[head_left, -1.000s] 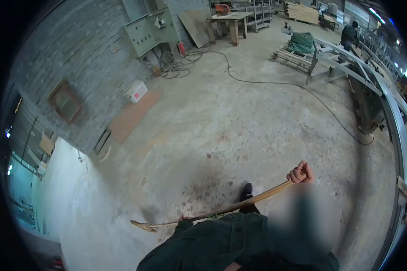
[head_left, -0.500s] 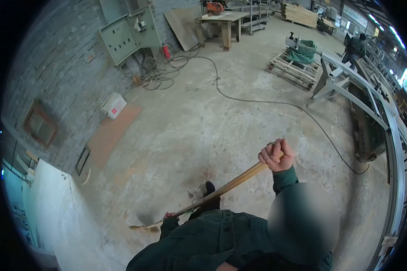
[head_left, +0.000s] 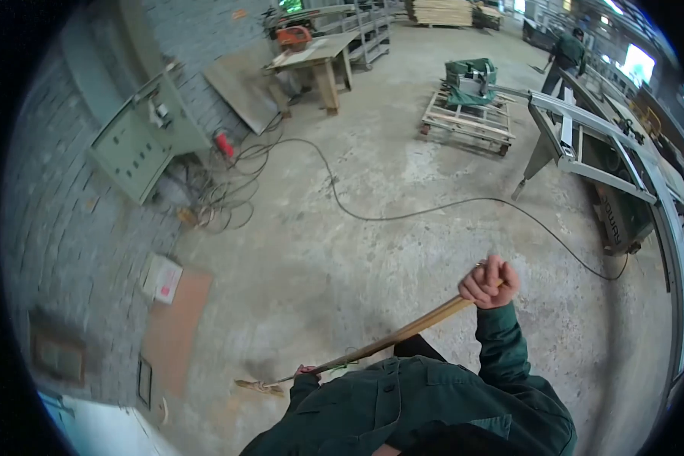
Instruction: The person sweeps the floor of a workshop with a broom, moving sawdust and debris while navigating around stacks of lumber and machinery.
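Observation:
A long broom [head_left: 410,329] with a wooden handle slants across the front of my body. My right hand [head_left: 490,283] is closed round the handle's upper end, out in front of my right side. Lower down, my left hand [head_left: 308,370] grips the shaft, partly hidden by my green sleeve. The pale broom head [head_left: 257,387] lies at floor level to my left, small and slightly blurred. Green strands hang on the handle close to my left hand.
A dark cable [head_left: 403,218] snakes over the concrete floor. Along the wall are an electrical cabinet [head_left: 140,140], a white box [head_left: 162,278] and a brown board [head_left: 178,327]. A metal-framed machine [head_left: 585,140] stands right, with a pallet [head_left: 467,125] and a co-worker [head_left: 568,53] beyond.
The view has shifted, with the wall cabinet and worktable now lower and further left. Both hands keep their grip on the broom. The co-worker's stance has changed a little.

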Action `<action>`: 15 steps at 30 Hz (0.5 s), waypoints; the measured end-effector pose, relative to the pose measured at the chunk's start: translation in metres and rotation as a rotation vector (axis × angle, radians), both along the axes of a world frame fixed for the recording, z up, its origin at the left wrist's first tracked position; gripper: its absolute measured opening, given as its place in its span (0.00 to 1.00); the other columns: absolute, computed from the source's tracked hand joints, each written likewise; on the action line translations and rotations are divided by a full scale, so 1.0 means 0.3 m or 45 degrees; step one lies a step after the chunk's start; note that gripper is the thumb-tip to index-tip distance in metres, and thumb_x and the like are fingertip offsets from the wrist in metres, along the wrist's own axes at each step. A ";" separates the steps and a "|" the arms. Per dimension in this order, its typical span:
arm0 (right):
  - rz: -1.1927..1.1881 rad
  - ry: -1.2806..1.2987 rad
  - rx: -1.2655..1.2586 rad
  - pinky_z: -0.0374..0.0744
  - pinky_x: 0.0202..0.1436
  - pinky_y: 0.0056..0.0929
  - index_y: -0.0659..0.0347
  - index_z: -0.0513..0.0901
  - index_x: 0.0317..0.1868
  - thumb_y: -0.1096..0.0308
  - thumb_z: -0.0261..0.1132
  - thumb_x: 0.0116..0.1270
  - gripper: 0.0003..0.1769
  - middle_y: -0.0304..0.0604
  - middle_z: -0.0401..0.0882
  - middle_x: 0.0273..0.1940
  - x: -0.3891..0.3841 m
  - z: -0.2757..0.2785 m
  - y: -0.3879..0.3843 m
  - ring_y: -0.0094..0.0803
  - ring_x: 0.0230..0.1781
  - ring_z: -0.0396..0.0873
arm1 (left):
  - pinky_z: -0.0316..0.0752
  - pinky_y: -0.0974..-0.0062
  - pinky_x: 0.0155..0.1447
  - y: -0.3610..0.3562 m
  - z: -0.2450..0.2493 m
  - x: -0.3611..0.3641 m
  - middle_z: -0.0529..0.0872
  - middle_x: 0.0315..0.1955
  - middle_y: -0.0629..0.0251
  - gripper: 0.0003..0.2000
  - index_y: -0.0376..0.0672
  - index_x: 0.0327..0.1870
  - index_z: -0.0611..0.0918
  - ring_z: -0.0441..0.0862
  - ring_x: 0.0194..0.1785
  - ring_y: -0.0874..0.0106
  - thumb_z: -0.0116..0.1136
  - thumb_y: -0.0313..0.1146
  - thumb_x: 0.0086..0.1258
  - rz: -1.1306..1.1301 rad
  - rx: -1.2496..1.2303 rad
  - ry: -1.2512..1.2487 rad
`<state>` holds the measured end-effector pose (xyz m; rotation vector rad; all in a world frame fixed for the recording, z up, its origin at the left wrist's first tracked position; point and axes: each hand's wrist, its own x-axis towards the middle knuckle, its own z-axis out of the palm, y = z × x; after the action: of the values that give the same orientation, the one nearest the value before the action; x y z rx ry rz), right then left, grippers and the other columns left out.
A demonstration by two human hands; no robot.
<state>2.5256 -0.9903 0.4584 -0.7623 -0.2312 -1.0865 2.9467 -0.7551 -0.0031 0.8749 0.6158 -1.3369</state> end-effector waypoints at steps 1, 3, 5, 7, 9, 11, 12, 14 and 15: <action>-0.074 -0.038 -0.027 0.54 0.11 0.18 0.61 0.63 0.15 0.58 0.39 0.51 0.17 0.29 0.52 0.04 -0.001 -0.007 -0.073 0.18 0.05 0.52 | 0.59 0.81 0.16 -0.148 0.140 -0.029 0.57 0.01 0.75 0.15 0.48 0.06 0.57 0.57 0.09 0.78 0.35 0.40 0.51 0.139 0.080 0.108; -0.225 -0.076 -0.044 0.55 0.09 0.16 0.60 0.63 0.15 0.57 0.37 0.52 0.17 0.28 0.52 0.04 0.001 -0.032 -0.238 0.17 0.04 0.53 | 0.58 0.81 0.15 -0.419 0.312 -0.052 0.57 0.02 0.74 0.15 0.47 0.07 0.58 0.57 0.09 0.78 0.35 0.41 0.51 0.254 0.166 0.158; -0.247 -0.079 -0.063 0.55 0.10 0.16 0.60 0.63 0.16 0.57 0.37 0.52 0.17 0.28 0.52 0.04 -0.010 -0.067 -0.436 0.17 0.04 0.52 | 0.58 0.81 0.15 -0.653 0.255 -0.002 0.57 0.02 0.74 0.15 0.47 0.07 0.58 0.57 0.10 0.78 0.36 0.41 0.50 0.208 0.099 0.219; -0.246 -0.108 -0.066 0.54 0.10 0.16 0.59 0.63 0.17 0.58 0.37 0.52 0.16 0.28 0.51 0.04 0.006 -0.072 -0.636 0.17 0.04 0.52 | 0.58 0.81 0.16 -0.855 0.286 0.008 0.58 0.03 0.73 0.14 0.46 0.08 0.58 0.57 0.10 0.78 0.37 0.41 0.50 0.108 0.081 0.041; -0.245 -0.086 -0.049 0.55 0.10 0.17 0.59 0.63 0.17 0.59 0.37 0.52 0.15 0.28 0.51 0.04 0.045 -0.045 -0.852 0.17 0.04 0.52 | 0.58 0.82 0.16 -1.054 0.350 0.056 0.58 0.03 0.73 0.14 0.47 0.08 0.58 0.57 0.10 0.78 0.37 0.41 0.50 0.169 0.089 0.157; -0.201 -0.069 -0.014 0.55 0.12 0.17 0.59 0.63 0.18 0.59 0.38 0.51 0.14 0.28 0.51 0.04 0.108 -0.009 -1.053 0.17 0.04 0.51 | 0.58 0.82 0.16 -1.255 0.378 0.145 0.58 0.03 0.73 0.14 0.47 0.08 0.58 0.57 0.10 0.78 0.37 0.41 0.50 0.218 0.087 0.256; -0.212 -0.074 -0.018 0.55 0.12 0.17 0.59 0.63 0.18 0.59 0.38 0.51 0.14 0.28 0.51 0.04 0.144 0.007 -1.144 0.17 0.04 0.51 | 0.58 0.83 0.16 -1.327 0.364 0.179 0.58 0.03 0.73 0.14 0.47 0.07 0.58 0.57 0.10 0.78 0.37 0.41 0.50 0.224 0.056 0.166; -0.029 -0.093 -0.063 0.54 0.12 0.18 0.59 0.63 0.19 0.59 0.39 0.50 0.14 0.28 0.51 0.04 0.224 0.021 -1.316 0.17 0.04 0.51 | 0.58 0.83 0.16 -1.434 0.326 0.243 0.58 0.03 0.73 0.15 0.48 0.07 0.58 0.57 0.10 0.78 0.37 0.40 0.50 0.235 0.050 0.090; 0.032 -0.100 -0.089 0.54 0.13 0.18 0.59 0.63 0.19 0.58 0.40 0.50 0.14 0.29 0.52 0.05 0.264 0.023 -1.404 0.18 0.05 0.52 | 0.58 0.81 0.18 -1.492 0.306 0.287 0.58 0.04 0.73 0.14 0.48 0.07 0.58 0.58 0.12 0.78 0.35 0.40 0.51 0.274 -0.060 0.131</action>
<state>2.6049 -1.4114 0.4653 -0.7783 -0.3460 -1.0904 3.0329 -1.2027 0.0886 0.6841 0.7345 -1.2015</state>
